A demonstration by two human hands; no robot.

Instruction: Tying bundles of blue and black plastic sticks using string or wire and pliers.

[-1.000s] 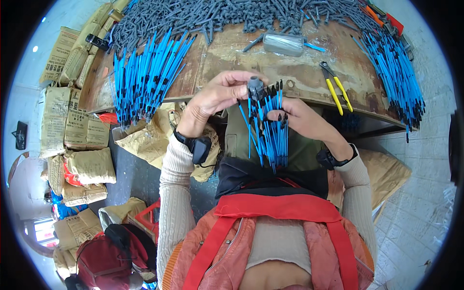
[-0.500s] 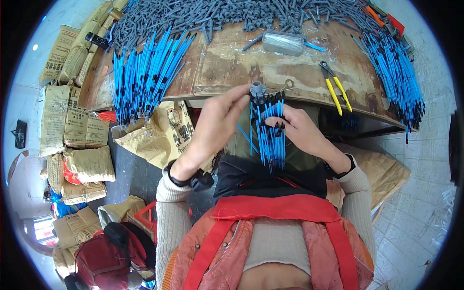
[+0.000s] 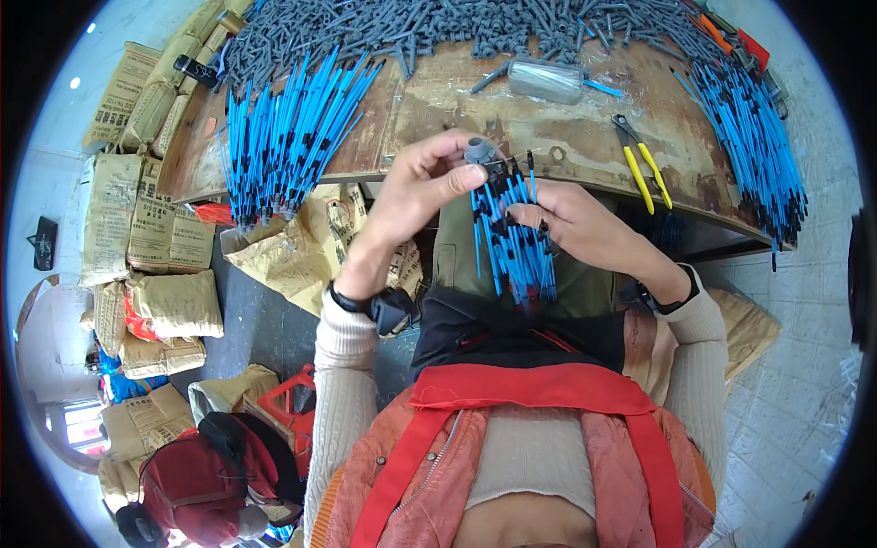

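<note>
My left hand pinches a grey plastic fitting with a round open end, its thumb laid along the near side. Below the fitting hangs a bunch of thin blue sticks with black ends, in front of my lap. My right hand is closed round the right side of this bunch, thumb across the sticks. Several black tips poke up between the two hands. Whether the top sticks sit inside the fitting is hidden by my left fingers.
A worn wooden table carries a heap of grey plastic parts, a clear plastic box and yellow-handled pliers. Blue stick bundles lie at left and right. Stacked paper sacks stand at left; a maroon backpack sits lower left.
My left thumb and fingers have closed on the grey fitting, which has tipped slightly and shifted. The bunch of blue sticks has spread and risen a little. The whole view has moved slightly.
</note>
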